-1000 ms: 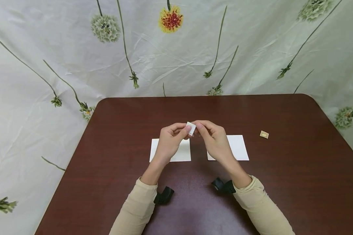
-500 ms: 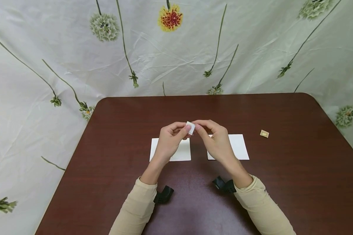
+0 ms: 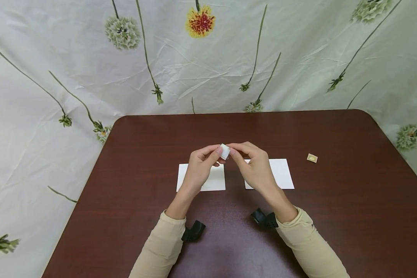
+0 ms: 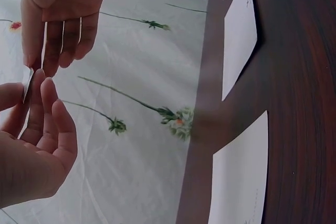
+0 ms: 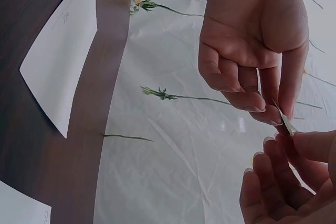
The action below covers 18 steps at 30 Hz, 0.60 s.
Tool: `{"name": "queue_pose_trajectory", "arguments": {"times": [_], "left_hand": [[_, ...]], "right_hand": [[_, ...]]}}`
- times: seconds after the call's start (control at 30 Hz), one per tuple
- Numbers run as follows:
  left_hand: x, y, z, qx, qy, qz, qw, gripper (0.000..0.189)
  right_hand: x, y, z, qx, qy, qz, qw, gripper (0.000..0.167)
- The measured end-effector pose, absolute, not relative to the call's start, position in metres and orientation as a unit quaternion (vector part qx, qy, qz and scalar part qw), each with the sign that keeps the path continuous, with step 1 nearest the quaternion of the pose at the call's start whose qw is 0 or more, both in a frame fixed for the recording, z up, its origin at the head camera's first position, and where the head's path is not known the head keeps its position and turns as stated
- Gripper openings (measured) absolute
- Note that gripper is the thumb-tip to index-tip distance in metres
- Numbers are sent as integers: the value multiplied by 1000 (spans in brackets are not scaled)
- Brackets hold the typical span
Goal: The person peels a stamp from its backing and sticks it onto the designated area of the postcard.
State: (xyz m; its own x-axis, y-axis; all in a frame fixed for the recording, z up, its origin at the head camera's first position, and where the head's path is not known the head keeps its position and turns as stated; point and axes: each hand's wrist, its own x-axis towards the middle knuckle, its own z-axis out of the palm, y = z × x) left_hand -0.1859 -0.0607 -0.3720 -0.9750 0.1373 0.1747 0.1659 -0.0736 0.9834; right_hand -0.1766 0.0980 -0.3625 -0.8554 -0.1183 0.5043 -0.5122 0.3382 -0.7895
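Both hands meet above the table around a small, thin white square that looks like a piece of paper or a sticker; which one I cannot tell. My left hand pinches its left side between thumb and forefinger. At the opposite edge, the thumb and forefinger of my right hand pinch it too. Seen edge-on in the right wrist view, the white square is tilted between the fingertips. Below the hands lie two white sheets, the left sheet and the right sheet, each partly hidden by a hand.
A small beige square with a pale round mark lies to the right on the dark red-brown table. Behind the table hangs a white cloth printed with flowers. Faint marks show on the sheets in the wrist views.
The right fingertips have closed in slightly on the white square's right edge, and the square has tilted a little. The sheets and the beige square stay put.
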Motion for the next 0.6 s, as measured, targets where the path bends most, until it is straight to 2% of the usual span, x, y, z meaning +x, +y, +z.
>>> {"name": "queue_pose_trajectory", "arguments": {"times": [0.23, 0.37, 0.6], "left_hand": [[-186, -57, -376, -106, -689, -717, 23, 15], [-186, -56, -378, -118, -698, -705, 49, 21], [-186, -54, -383, -121, -770, -608, 151, 14]], "right_hand": [[-177, 97, -365, 197, -792, 542, 201, 14], [-177, 97, -366, 190, -798, 537, 198, 13], [-178, 97, -367, 183, -805, 533, 188, 13]]}}
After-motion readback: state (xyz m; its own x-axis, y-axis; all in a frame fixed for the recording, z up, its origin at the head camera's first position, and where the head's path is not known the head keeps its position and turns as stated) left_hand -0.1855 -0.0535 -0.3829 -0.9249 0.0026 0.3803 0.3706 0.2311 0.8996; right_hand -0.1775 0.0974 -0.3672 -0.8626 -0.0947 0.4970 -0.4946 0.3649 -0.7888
